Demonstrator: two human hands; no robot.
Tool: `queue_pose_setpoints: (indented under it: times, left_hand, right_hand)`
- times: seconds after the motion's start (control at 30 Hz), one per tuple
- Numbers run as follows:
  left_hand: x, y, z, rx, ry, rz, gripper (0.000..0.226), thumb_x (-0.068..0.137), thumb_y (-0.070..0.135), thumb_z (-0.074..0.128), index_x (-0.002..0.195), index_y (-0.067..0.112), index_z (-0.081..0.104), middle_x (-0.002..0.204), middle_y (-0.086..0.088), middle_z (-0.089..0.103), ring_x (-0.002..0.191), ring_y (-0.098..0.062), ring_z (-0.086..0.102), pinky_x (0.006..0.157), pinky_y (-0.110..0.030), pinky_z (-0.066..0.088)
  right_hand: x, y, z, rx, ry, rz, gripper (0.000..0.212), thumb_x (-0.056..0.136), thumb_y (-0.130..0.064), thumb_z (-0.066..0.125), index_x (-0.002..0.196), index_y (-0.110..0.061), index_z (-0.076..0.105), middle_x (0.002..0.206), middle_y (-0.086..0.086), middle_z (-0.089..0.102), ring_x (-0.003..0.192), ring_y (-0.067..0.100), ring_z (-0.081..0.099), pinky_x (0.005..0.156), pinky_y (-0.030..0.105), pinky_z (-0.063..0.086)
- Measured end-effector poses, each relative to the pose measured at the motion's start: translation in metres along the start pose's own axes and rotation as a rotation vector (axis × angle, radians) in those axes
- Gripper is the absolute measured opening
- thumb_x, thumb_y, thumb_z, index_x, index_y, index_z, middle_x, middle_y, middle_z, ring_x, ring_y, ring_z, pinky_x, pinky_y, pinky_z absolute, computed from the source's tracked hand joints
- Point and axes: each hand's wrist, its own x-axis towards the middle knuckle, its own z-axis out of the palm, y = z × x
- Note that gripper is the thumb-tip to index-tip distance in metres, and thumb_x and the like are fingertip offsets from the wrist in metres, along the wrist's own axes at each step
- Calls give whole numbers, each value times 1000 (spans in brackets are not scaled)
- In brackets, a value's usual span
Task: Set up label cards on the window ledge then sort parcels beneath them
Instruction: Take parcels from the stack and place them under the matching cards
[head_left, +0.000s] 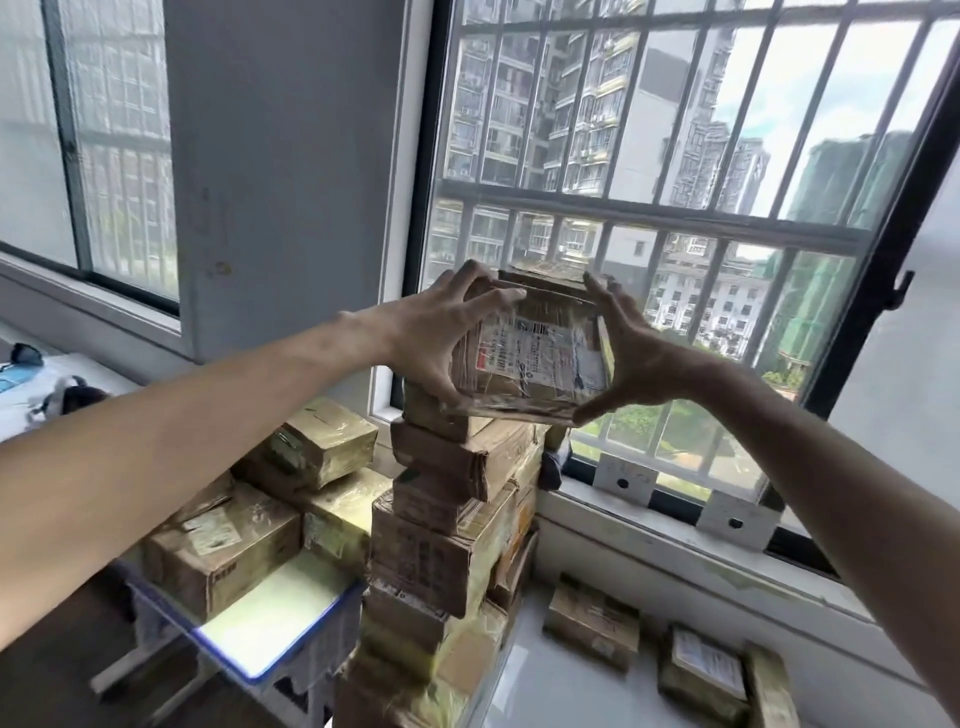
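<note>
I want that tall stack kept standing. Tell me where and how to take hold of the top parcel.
Grip the top parcel by its two short side faces, one of the hands from each side, as the left hand and right hand do now. It is a flat taped box, label facing you, atop a leaning stack; side grips probably let it lift straight up without pushing the pile.

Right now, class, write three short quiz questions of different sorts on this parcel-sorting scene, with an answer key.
1. True or false: only one hand holds the top parcel.
2. Where do the two white label cards stand? A) on the window ledge B) on the white tray C) on the tall stack
3. Fill in: the held parcel is at the ____ of the tall stack.

Key: 1 false, the left hand and right hand both grip it; 2 A; 3 top.
</note>
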Motion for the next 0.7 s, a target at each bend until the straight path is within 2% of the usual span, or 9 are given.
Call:
queue_pose_setpoints:
  times: [0.1, 0.2, 0.27, 0.4, 0.5, 0.6, 0.7]
  left_hand:
    - [-7, 6, 6, -21, 35, 46, 133, 51, 61, 89, 156, 25, 16, 146, -9, 14, 138, -31, 23, 109, -50, 41]
    - [-11, 10, 11, -40, 54, 76, 136, 48, 58, 92, 155, 29, 14, 145, -7, 14, 137, -30, 24, 108, -51, 43]
    - [-13, 10, 16, -41, 61, 95, 138, 47, 61, 91, 155, 32, 10, 145, -9, 14, 138, -31, 23, 104, -55, 47]
    - [-17, 17, 24, -54, 89, 135, 141, 47, 65, 89, 156, 36, 5, 145, -10, 16, 137, -30, 25, 104, -56, 46]
    - [-20, 24, 30, -76, 108, 182, 143, 46, 65, 90, 157, 33, 6, 146, -10, 17, 135, -30, 28, 105, -53, 44]
    - [-21, 29, 40, -93, 130, 217, 145, 44, 64, 91, 158, 29, 8, 144, -12, 21, 131, -30, 32, 102, -54, 47]
    - [-21, 36, 48, -95, 154, 253, 147, 43, 63, 91, 158, 25, 9, 145, -15, 24, 129, -32, 34, 98, -52, 49]
  right_hand:
    - [-11, -3, 5, -146, -51, -21, 164, 43, -49, 97, 150, -43, -27, 165, 0, -24, 151, 38, -9, 115, 66, 7]
    - [-24, -4, 10, -228, 7, -60, 163, 46, -43, 99, 154, -37, -23, 157, 7, 14, 141, 38, 27, 114, 61, 31]
    - [-33, -3, 11, -278, 40, -86, 160, 47, -43, 98, 156, -32, -18, 148, 10, 25, 131, 35, 37, 111, 56, 40]
    - [-56, -3, 13, -303, 78, -115, 154, 46, -48, 97, 154, -28, -12, 144, 11, 28, 125, 33, 40, 104, 51, 48]
    - [-73, -3, 12, -324, 82, -97, 152, 47, -53, 95, 155, -11, -3, 142, 12, 29, 125, 31, 39, 107, 49, 46]
    - [-91, 0, 11, -323, 95, -88, 145, 45, -69, 83, 153, -14, 5, 135, 6, 32, 120, 26, 40, 100, 49, 50]
    - [-112, 1, 9, -321, 122, -87, 136, 49, -71, 77, 152, -13, 8, 131, 5, 31, 114, 25, 38, 98, 48, 49]
